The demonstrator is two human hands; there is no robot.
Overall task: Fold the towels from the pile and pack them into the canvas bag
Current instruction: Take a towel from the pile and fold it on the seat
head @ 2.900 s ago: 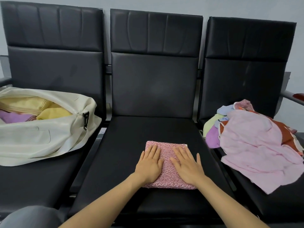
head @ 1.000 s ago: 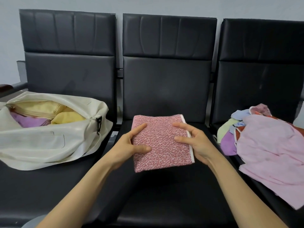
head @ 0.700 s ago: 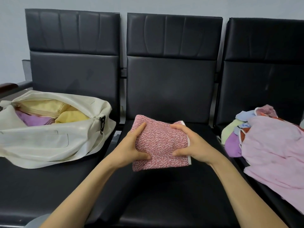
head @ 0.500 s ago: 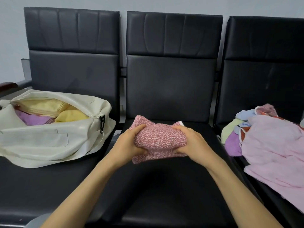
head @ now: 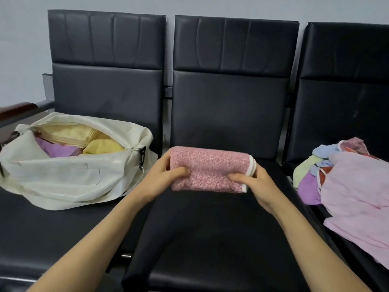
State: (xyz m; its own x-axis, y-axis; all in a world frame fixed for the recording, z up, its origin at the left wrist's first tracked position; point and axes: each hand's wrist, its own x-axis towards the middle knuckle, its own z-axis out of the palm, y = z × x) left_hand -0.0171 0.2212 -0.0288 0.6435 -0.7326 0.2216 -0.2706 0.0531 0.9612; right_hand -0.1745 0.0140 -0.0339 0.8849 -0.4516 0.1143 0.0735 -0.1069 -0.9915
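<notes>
A pink speckled towel [head: 208, 168], folded into a thick bundle with a white edge at its right end, is held above the middle seat. My left hand [head: 163, 178] grips its left end and my right hand [head: 255, 183] grips its right end, thumbs on top. The cream canvas bag [head: 63, 178] lies open on the left seat, with folded yellow and purple towels [head: 71, 140] inside. The pile of loose towels [head: 353, 186], mostly light pink with purple, green, blue and red-orange pieces, sits on the right seat.
Three black padded seats stand in a row against a pale wall; the middle seat cushion [head: 210, 239] lies under the towel. A dark armrest [head: 19, 109] sticks out at the far left behind the bag.
The towel was lifted off the middle seat, where both hands pressed it flat, and folded over once more into a narrower bundle held in both hands. The view shifted left.
</notes>
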